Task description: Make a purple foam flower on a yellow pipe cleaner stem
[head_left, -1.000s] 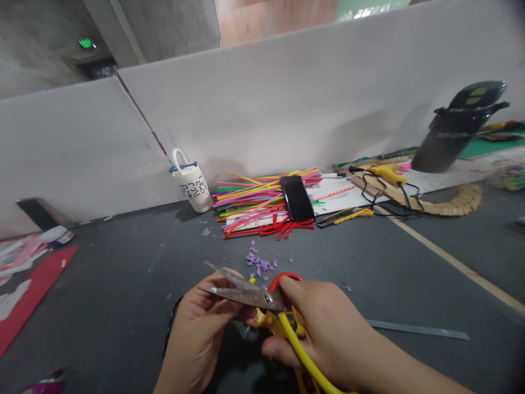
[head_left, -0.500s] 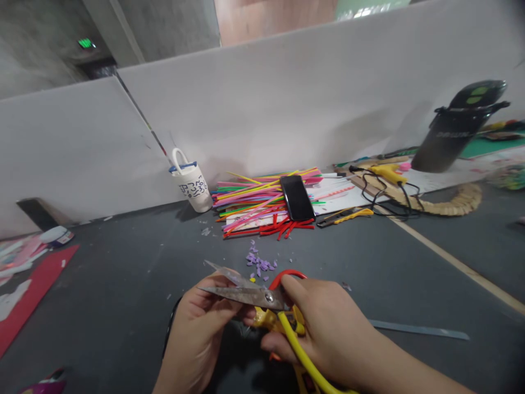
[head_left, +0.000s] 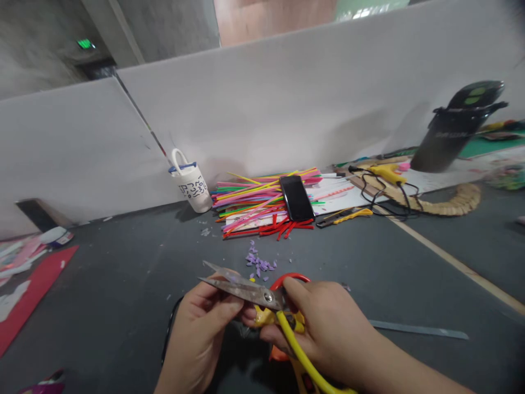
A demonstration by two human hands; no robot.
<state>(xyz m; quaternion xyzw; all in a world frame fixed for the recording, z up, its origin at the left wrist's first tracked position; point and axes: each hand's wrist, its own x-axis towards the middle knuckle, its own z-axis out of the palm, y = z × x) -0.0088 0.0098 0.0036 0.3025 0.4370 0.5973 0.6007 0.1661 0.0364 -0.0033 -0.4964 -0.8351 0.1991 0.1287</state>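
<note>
My right hand point(head_left: 324, 314) grips a pair of scissors point(head_left: 256, 295) with a red handle loop, the worn metal blades parted and pointing left. My left hand point(head_left: 209, 317) is closed behind the blades, thumb bent toward the fingers; what it pinches, if anything, is hidden. A thick yellow strip point(head_left: 301, 355) curves from beside the scissors' pivot under my right hand to the bottom edge. Between the hands shows a glossy yellow object point(head_left: 264, 316), mostly covered, its kind unclear. Small purple clippings point(head_left: 260, 264) lie on the table just beyond the blades.
Colourful pipe cleaners point(head_left: 254, 200) lie beneath a black phone point(head_left: 297, 198). Around them are a white cup point(head_left: 192, 189), a yellow utility knife point(head_left: 344, 217), a corded yellow glue gun point(head_left: 389, 174) and a dark tumbler point(head_left: 449, 134). Red paper point(head_left: 41, 298) lies left; a white partition point(head_left: 266, 109) stands behind.
The scissors have shifted very slightly, and my left thumb has moved a little closer up against the lower blade. Everything else looks the same.
</note>
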